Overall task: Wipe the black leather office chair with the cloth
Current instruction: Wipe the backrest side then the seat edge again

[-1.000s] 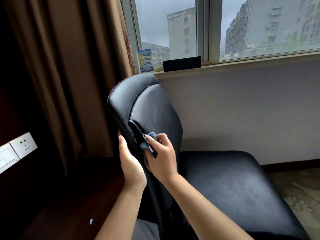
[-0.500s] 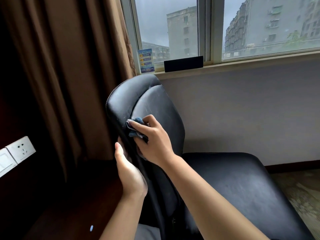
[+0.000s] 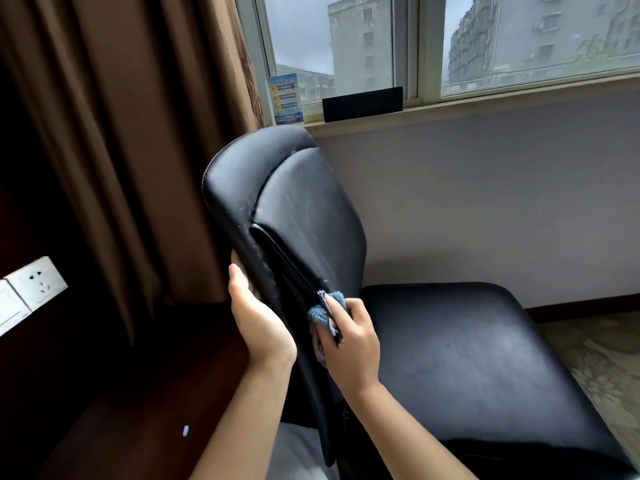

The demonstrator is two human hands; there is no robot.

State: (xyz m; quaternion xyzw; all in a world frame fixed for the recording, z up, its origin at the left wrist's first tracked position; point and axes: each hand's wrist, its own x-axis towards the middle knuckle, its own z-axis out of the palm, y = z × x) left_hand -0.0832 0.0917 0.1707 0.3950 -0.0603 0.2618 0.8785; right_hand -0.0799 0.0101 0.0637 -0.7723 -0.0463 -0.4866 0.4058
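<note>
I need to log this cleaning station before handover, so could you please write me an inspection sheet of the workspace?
Surface: dark brown wooden desk top at left, small pale blue object on it.
Job's things: black leather office chair with faint scuffs on the backrest; blue cloth against the backrest's lower edge.
Clutter: black rectangular block and blue printed card on the windowsill.
Hands: left hand grips the backrest edge; right hand holds the cloth.
Cables: nothing seen.
Surroundings: brown curtain, white wall sockets, window.
</note>
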